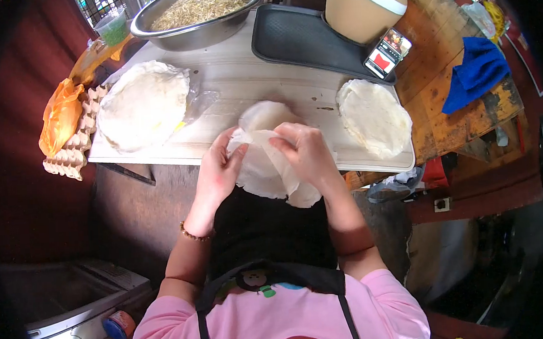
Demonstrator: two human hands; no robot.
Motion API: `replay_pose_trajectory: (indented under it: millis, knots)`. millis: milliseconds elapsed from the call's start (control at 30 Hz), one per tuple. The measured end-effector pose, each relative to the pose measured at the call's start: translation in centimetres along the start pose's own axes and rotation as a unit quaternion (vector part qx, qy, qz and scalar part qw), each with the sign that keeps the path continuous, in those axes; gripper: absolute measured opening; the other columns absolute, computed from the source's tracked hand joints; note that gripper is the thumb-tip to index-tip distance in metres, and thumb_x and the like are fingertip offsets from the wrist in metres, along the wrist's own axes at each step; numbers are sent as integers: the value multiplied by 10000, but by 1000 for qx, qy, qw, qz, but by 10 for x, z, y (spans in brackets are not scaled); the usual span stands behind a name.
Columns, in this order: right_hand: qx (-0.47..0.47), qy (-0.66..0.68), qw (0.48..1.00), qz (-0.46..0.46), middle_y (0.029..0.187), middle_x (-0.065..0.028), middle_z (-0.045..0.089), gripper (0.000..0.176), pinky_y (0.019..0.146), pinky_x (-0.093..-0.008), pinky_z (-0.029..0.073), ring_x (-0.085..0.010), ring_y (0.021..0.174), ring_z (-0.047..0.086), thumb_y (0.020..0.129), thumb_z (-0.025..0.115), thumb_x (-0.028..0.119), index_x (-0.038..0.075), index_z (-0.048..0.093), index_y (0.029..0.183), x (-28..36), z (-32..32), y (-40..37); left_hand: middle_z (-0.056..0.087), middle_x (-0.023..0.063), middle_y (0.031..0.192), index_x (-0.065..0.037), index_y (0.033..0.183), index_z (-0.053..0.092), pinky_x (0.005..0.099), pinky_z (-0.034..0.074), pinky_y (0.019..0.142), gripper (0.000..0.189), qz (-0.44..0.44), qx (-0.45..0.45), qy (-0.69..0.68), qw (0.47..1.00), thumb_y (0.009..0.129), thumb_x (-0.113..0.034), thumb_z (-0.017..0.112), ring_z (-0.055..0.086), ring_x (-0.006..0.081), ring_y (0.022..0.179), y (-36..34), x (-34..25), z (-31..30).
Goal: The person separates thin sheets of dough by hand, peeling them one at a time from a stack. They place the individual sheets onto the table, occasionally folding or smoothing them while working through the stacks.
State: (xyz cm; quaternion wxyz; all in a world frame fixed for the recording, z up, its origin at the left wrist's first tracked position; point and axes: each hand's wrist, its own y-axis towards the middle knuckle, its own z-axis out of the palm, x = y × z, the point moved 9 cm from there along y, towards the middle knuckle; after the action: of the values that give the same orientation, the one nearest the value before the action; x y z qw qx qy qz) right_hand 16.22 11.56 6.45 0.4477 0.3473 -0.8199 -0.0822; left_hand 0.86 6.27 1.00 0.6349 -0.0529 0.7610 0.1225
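Note:
Both my hands hold thin white round wrappers (265,163) over the near edge of a pale wooden board (248,78). My left hand (217,172) pinches the left edge of the sheets between thumb and fingers. My right hand (307,152) grips the upper right part, its fingers peeling at one layer. The sheets droop toward my black apron. A stack of wrappers (142,105) lies on clear plastic at the board's left. A smaller stack (374,116) lies at the board's right end.
A steel bowl of bean sprouts (196,14) stands at the back, with a dark tray (301,36), a beige pot (364,5) and a phone (388,53) to its right. An egg carton (76,143) and orange bag (60,116) sit left; a blue cloth (475,73) right.

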Motion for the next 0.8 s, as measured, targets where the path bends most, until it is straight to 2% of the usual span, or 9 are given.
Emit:
replay_pose_trajectory:
  millis: [167,200,333,433,567,667,733,767,800]
  knots:
    - [-59,-20,997,45,797,-187,629,113,686,-408,475,-363,763,612,817,652,91,-12,612,837,-14,-17,4,403,-65,561,-12,1230,569,248,252,445,346,-21,-25,74,997,893,-88,601,308,26,485,4,18,-11]
    - [-76,-31,995,49,788,-184,622,88,706,-446,467,-382,801,602,815,638,80,1,600,808,-16,-20,4,399,-57,553,-16,1218,582,247,253,446,337,-7,-40,78,996,889,-91,602,311,26,486,5,18,-13]
    - [-109,-103,988,43,821,-156,638,92,716,-427,465,-353,832,611,811,644,97,24,607,855,-21,-23,2,427,-46,551,-16,1186,602,236,264,449,302,65,-95,87,990,895,-99,596,329,18,498,7,16,-17]
    - [-88,-172,980,46,863,-123,652,109,745,-423,451,-313,865,618,811,648,115,51,601,886,-14,-15,2,487,-54,593,-17,1158,609,224,276,456,260,7,-37,48,998,914,-103,583,349,5,516,2,14,-9]
    - [-43,-154,987,-18,873,-135,663,155,797,-417,443,-311,873,629,808,658,150,49,636,924,5,3,6,529,-71,645,-16,1121,615,212,276,462,213,-17,23,9,1000,931,-101,571,356,-7,529,-6,8,7]
    - [44,-100,993,-43,846,-134,661,164,800,-400,436,-316,863,629,807,677,179,49,645,902,10,20,6,513,-93,652,-15,1055,619,205,259,460,156,30,-30,-25,999,946,-116,571,347,-13,524,-2,-2,-4]
    - [35,-21,995,-87,765,-125,644,155,734,-353,451,-253,736,631,825,686,172,28,645,869,23,18,3,479,-99,627,-24,1001,614,201,230,450,147,-32,-25,-23,999,958,-160,581,330,-18,517,5,4,-13]
    - [35,-21,995,-88,765,-125,644,155,734,-353,451,-253,736,631,825,686,172,28,645,869,25,16,3,479,-99,627,-24,1001,614,201,230,450,147,-31,-25,-23,999,958,-160,581,330,-18,517,6,7,-14]
    - [8,36,999,-16,730,-115,629,146,684,-329,451,-206,680,598,841,679,157,18,643,867,14,7,5,453,-105,611,-32,972,609,201,218,446,152,-12,-51,-57,997,963,-180,579,320,-20,511,8,12,-18]
